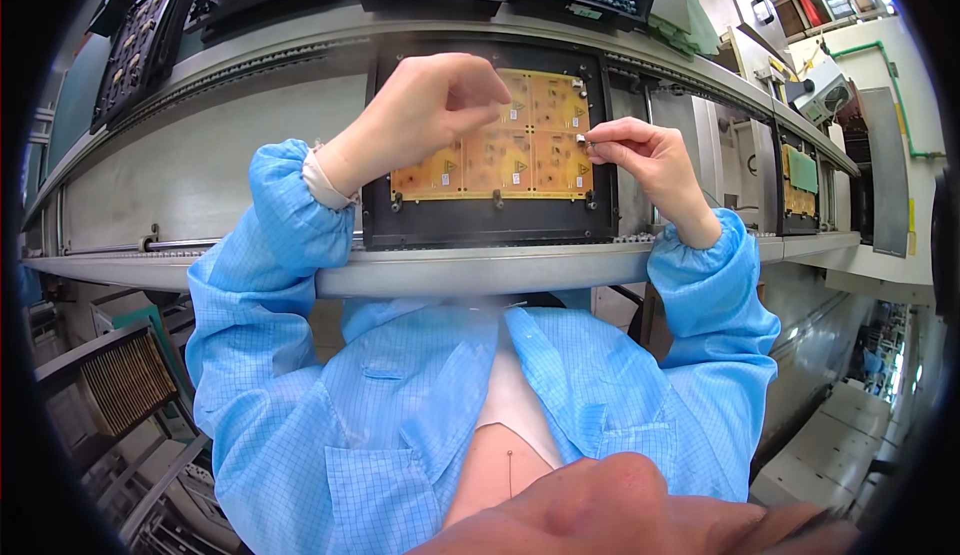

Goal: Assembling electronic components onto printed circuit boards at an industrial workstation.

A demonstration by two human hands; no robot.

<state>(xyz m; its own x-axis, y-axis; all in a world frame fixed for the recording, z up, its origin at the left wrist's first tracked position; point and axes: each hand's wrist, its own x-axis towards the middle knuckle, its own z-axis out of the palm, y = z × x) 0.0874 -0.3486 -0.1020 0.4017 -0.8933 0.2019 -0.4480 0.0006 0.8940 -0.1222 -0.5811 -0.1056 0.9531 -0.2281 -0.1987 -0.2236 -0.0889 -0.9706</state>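
A yellow-orange panel of circuit boards (495,145) lies in a black frame carrier (490,225) on the conveyor in front of me. My right hand (645,155) is at the panel's right edge, thumb and finger pinching a small white connector (581,139). A similar white connector (578,86) sits on the upper right board. Over the panel's upper left hovers my left hand (435,105), its fingers curled inward. Whether anything is between those fingers is hidden. Its back and wrist cover part of the panel.
Beyond the conveyor's far rail (300,43) stand a black bin of white parts (430,1) and a black bin of dark blue parts (585,13). Black trays (140,45) stand at far left. Another carrier with boards (800,180) is farther right. The near rail (480,273) runs before my body.
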